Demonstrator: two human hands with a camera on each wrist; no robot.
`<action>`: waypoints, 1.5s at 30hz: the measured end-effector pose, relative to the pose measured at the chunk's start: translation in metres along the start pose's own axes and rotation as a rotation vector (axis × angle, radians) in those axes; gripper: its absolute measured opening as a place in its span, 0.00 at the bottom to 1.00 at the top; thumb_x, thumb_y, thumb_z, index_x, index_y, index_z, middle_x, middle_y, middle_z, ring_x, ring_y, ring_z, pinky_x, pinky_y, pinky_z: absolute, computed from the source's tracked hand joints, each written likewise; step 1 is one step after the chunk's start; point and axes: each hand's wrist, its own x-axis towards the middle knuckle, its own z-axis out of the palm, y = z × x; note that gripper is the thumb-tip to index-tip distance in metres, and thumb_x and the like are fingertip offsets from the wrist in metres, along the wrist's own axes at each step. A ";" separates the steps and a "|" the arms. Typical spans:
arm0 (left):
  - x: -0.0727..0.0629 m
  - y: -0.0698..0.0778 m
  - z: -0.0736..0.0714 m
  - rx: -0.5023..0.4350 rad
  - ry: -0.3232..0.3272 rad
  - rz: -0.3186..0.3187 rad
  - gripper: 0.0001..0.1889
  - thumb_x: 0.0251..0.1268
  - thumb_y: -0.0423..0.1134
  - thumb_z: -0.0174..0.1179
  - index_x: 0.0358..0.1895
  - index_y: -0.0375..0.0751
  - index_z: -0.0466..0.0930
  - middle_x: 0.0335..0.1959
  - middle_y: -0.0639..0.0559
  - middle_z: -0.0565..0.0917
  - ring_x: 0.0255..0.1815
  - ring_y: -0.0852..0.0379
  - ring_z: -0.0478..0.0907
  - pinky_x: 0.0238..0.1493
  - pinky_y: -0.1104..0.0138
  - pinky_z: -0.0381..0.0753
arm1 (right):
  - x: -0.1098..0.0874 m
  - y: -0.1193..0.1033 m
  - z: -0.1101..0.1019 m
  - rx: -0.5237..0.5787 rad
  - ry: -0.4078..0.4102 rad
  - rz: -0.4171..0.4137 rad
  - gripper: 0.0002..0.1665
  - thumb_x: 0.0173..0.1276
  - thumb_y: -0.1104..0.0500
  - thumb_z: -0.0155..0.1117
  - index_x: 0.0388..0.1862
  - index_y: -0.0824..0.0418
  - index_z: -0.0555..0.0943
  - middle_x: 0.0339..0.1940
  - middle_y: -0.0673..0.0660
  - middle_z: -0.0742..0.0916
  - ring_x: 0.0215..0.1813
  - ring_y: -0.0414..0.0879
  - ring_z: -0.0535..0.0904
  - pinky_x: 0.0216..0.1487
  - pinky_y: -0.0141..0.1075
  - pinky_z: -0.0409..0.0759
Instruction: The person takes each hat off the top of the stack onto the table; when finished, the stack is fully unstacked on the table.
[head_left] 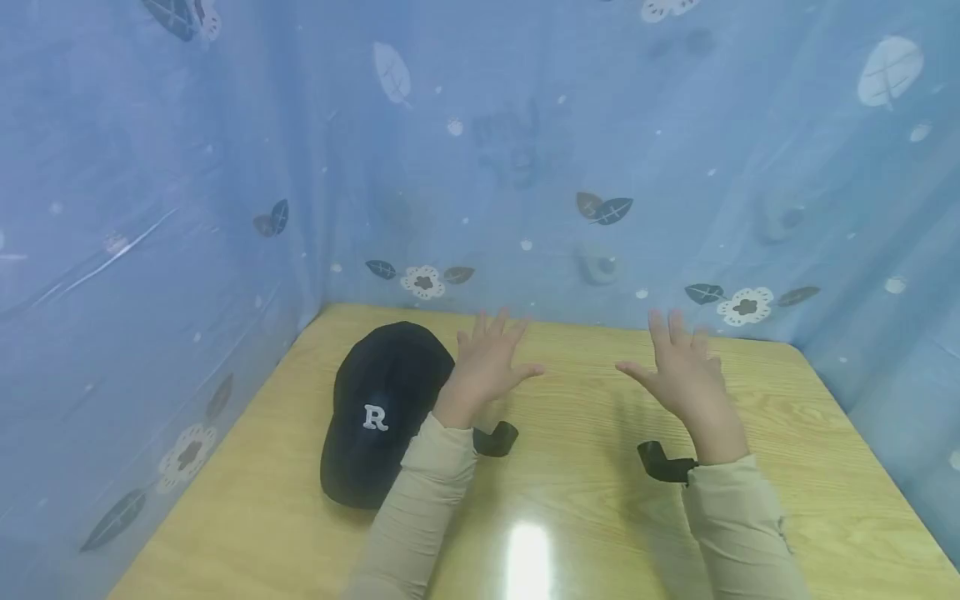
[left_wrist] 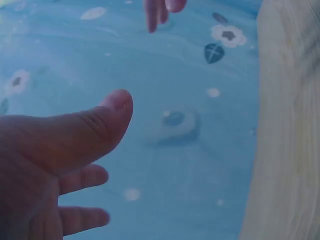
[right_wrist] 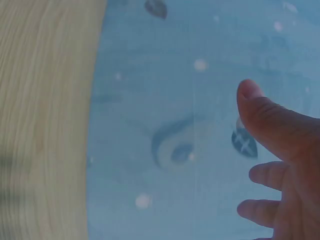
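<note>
A black baseball cap [head_left: 401, 375] with a white letter R lies on the wooden table at the left, its brim toward the near side. My left hand [head_left: 483, 367] is raised just right of the cap, fingers spread and palm turned inward, with nothing in it. Across from it, my right hand [head_left: 686, 379] is held up over the right part of the table, also spread and holding nothing. In the left wrist view the thumb [left_wrist: 107, 117] and fingertips stick out free; the right wrist view shows the right thumb [right_wrist: 265, 112] likewise apart from everything.
The table [head_left: 570, 483] has a light wood grain and a bright glare spot near its front. A blue curtain [head_left: 525, 150] with leaf and flower prints encloses the back and both sides. Black wrist cameras [head_left: 663, 464] are worn at both sleeves.
</note>
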 end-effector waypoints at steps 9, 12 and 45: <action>-0.042 -0.036 -0.034 -0.049 0.137 0.109 0.37 0.59 0.57 0.58 0.70 0.49 0.58 0.68 0.48 0.63 0.69 0.48 0.57 0.63 0.40 0.54 | 0.011 -0.025 0.011 0.087 -0.004 -0.139 0.51 0.64 0.35 0.52 0.73 0.64 0.47 0.72 0.71 0.53 0.69 0.73 0.43 0.60 0.67 0.52; -0.057 -0.053 -0.038 -0.093 0.179 0.137 0.35 0.59 0.53 0.60 0.69 0.47 0.60 0.67 0.47 0.64 0.69 0.47 0.58 0.65 0.45 0.56 | 0.015 -0.034 0.022 0.134 0.017 -0.180 0.47 0.65 0.40 0.55 0.72 0.63 0.52 0.71 0.69 0.56 0.70 0.70 0.47 0.60 0.66 0.55; -0.156 -0.193 0.043 -0.486 0.208 -0.361 0.23 0.58 0.42 0.62 0.52 0.28 0.74 0.44 0.36 0.81 0.41 0.42 0.80 0.43 0.52 0.78 | 0.050 -0.143 0.156 0.838 -0.141 -0.091 0.20 0.67 0.57 0.58 0.52 0.69 0.75 0.35 0.60 0.82 0.32 0.55 0.81 0.32 0.38 0.80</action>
